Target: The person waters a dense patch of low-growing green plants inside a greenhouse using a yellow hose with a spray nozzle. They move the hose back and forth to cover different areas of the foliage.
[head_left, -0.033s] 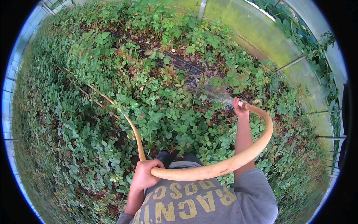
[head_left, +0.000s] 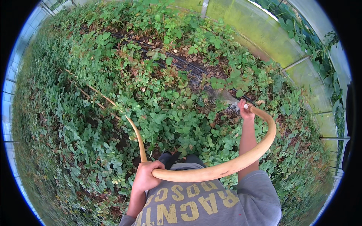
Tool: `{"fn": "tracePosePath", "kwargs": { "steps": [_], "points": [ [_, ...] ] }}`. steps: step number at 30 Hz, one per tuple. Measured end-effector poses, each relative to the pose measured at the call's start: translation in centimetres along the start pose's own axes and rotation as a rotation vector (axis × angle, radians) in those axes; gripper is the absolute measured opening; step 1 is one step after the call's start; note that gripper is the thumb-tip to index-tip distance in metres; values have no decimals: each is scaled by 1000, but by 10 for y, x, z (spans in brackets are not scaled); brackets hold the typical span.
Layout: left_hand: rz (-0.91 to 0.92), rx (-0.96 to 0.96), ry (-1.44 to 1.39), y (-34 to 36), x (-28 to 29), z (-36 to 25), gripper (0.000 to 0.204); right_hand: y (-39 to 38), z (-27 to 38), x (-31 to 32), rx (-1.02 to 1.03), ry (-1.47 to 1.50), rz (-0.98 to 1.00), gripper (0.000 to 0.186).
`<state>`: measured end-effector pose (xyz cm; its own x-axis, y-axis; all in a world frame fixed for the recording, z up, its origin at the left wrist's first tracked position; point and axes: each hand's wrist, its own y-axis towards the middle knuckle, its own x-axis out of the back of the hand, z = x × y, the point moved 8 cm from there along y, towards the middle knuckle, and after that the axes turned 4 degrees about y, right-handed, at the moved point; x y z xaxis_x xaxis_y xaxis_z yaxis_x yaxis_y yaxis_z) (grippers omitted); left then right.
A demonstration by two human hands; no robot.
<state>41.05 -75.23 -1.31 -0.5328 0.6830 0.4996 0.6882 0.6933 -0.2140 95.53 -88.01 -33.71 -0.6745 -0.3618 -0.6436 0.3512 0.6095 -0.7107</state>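
A thick pale-yellow hose [head_left: 222, 171] curves across in front of my body. My left hand [head_left: 148, 176] is closed around it near my waist, and from there it trails forward and left into the leaves. My right hand [head_left: 246, 110] reaches out ahead at the right, its fingers wrapped around the hose's white end piece [head_left: 247, 106]. Water [head_left: 229, 97] sprays from that end toward the left, onto the soil among the low plants. Part of the end piece is hidden by my fingers.
Dense low leafy plants [head_left: 169, 116] surround me. Black irrigation tubes [head_left: 184, 64] run across brown soil and dry leaves ahead. A greenish translucent greenhouse wall [head_left: 256, 30] with metal bars curves along the right, and more plants climb outside it. Dark trousers [head_left: 190, 160] show below my shirt.
My right hand and the hose end have shifted slightly to the right, and the water spray has changed shape. My left hand stays in place on the hose.
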Motion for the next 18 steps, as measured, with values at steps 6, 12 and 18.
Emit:
{"fn": "tracePosePath", "kwargs": {
  "steps": [6,12,18],
  "points": [
    [-5,44,-7,0,19,50,16,-15,-77,-4,-49,198,75,85],
    [-390,-3,86,-9,87,69,17,3,-174,1,77,-157,62,41],
    [-345,-110,104,-3,65,72,19,-27,-83,2,307,-354,169,23]
  ]
}}
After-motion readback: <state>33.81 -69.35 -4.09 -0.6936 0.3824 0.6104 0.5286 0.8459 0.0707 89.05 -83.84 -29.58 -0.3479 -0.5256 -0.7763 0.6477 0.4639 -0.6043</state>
